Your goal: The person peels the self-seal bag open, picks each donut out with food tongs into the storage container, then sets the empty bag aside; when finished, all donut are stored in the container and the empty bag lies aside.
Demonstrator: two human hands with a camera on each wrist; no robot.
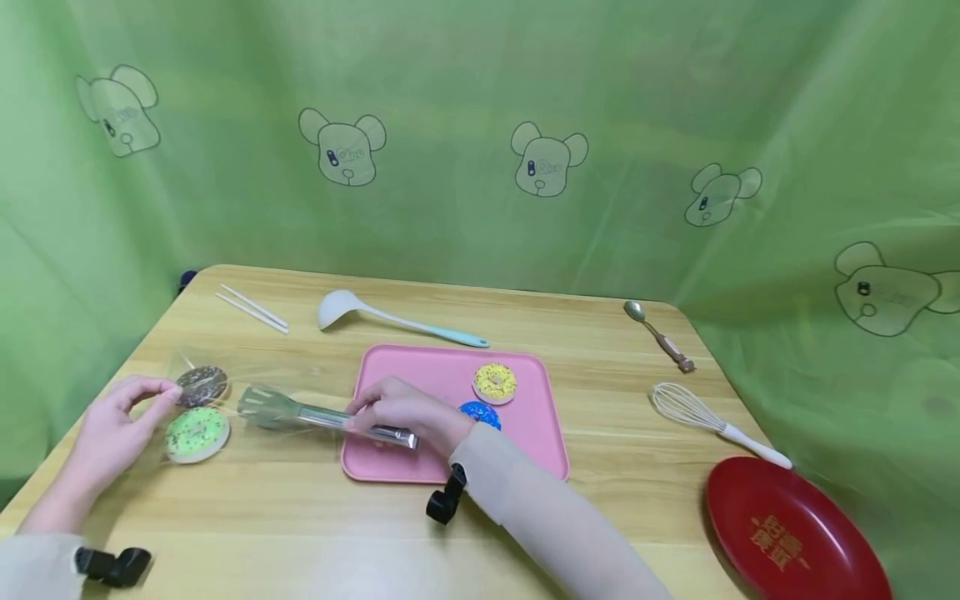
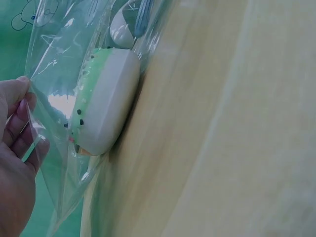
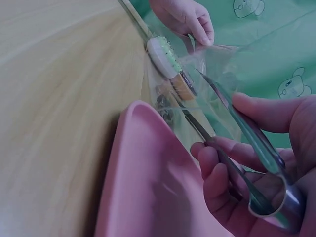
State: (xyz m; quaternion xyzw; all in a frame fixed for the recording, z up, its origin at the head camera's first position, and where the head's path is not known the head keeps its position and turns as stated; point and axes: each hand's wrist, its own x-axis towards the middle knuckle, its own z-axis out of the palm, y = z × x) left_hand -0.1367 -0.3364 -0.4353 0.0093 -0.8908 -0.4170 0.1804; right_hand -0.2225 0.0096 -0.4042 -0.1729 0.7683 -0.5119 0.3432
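Observation:
My left hand [image 1: 120,425] pinches the edge of a clear plastic bag [image 2: 54,64] between thumb and fingers. Through the film show a light-green sprinkled toy donut [image 1: 197,432] and a dark brown sprinkled one [image 1: 202,386], side by side at the table's left. My right hand [image 1: 408,412] grips metal tongs [image 1: 322,417] across their arms, with the tongs' head pointing left toward the donuts, amid the film. In the right wrist view the tongs' arms stand apart. Beneath the right hand lies a pink tray [image 1: 420,367] bearing a yellow donut [image 1: 495,382] and a partly hidden blue donut [image 1: 483,412].
A white ladle with a teal handle [image 1: 405,319] and two white chopsticks [image 1: 253,310] lie behind the tray. To the right are a spoon [image 1: 658,335], a whisk [image 1: 716,423] and a red plate [image 1: 810,533] at the corner. Green curtain [image 1: 450,225] surrounds the table.

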